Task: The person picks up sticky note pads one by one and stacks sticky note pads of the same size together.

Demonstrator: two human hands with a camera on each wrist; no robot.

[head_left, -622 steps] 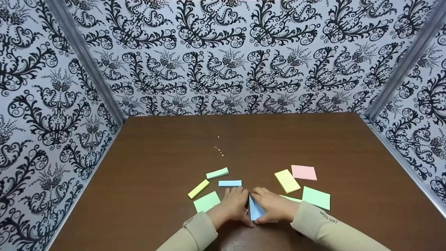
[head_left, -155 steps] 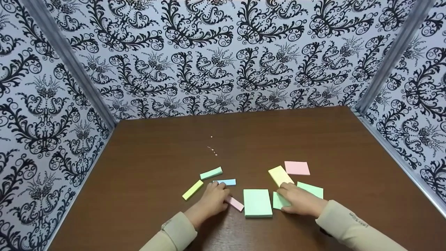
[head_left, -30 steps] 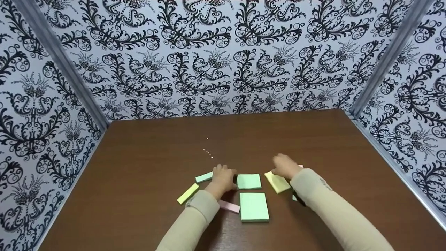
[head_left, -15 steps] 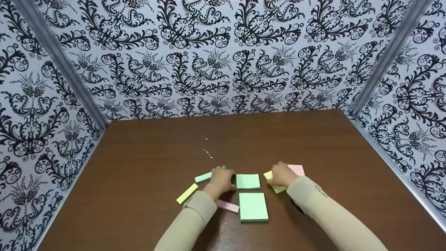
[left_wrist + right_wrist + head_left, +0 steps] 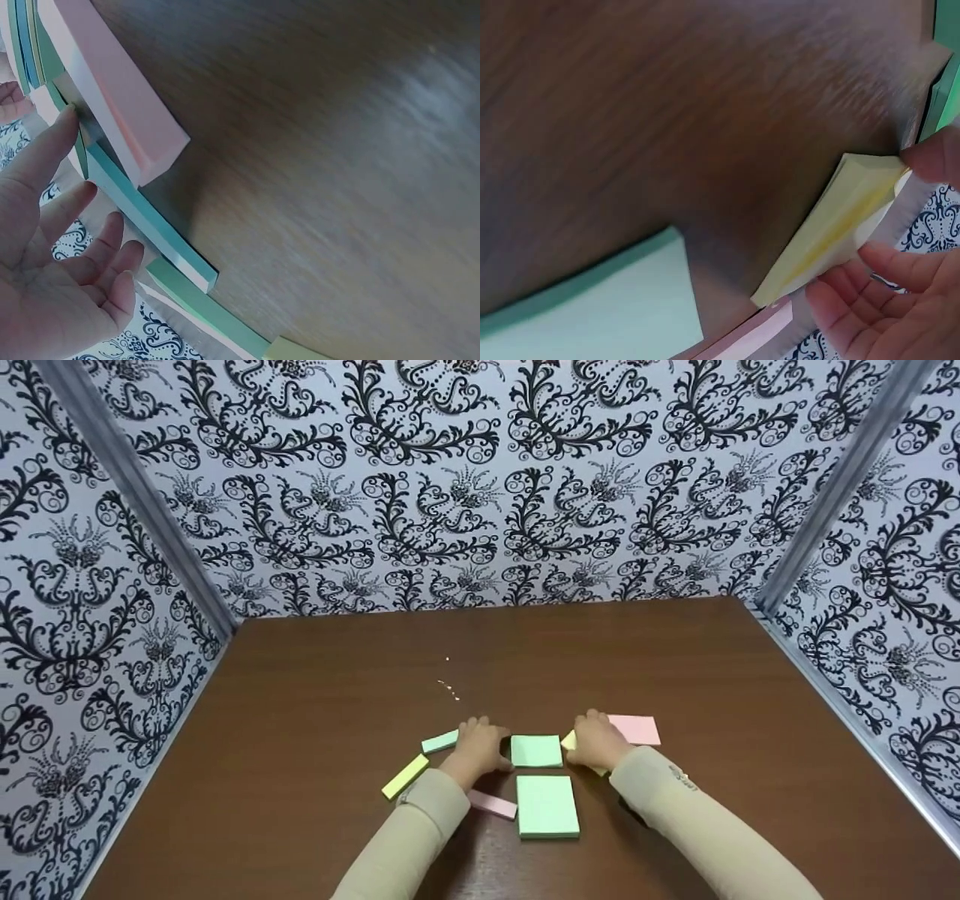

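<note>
In the head view my left hand (image 5: 476,751) rests at the left edge of a small green sticky-note pad (image 5: 535,751). The left wrist view shows its fingers (image 5: 56,142) loosely spread, a fingertip at that pad's edge, a blue strip pad (image 5: 150,225) beside them. My right hand (image 5: 597,741) holds a yellow sticky-note pad (image 5: 840,225) between thumb and fingers, just right of the small green pad. A thicker green pad stack (image 5: 547,806) lies just below the small one. A pink strip pad (image 5: 493,804) lies left of the stack.
A pink pad (image 5: 636,730) lies right of my right hand. A green strip pad (image 5: 440,741) and a yellow strip pad (image 5: 405,776) lie on the left. Another green pad (image 5: 622,300) shows in the right wrist view. Patterned walls (image 5: 465,495) enclose the brown table (image 5: 337,675).
The right hand came down onto the yellow pad and moved it left toward the small green pad. That green pad earlier lay right of the thick stack. The left hand has stayed put since one second ago.
</note>
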